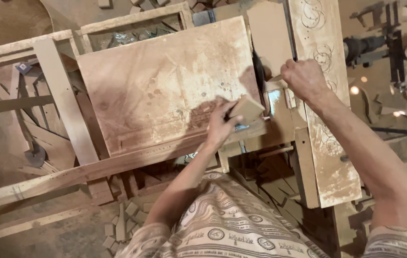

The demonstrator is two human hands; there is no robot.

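My left hand (221,125) grips a small tan wooden block (247,109) at the right edge of a dusty plywood table top (165,81). Just right of the block a narrow machine part with a pale blue patch (274,99) sits in a gap. My right hand (304,79) is closed around a small piece by that gap, at the edge of a long sawdust-covered board (325,110) marked with pencilled circles. What the right hand holds is mostly hidden by its fingers.
A rough timber frame (60,177) runs under and around the table top. Many small wooden offcuts (127,215) lie on the floor below, with more scraps (275,186) under the board. Dark machinery (385,43) stands at the upper right.
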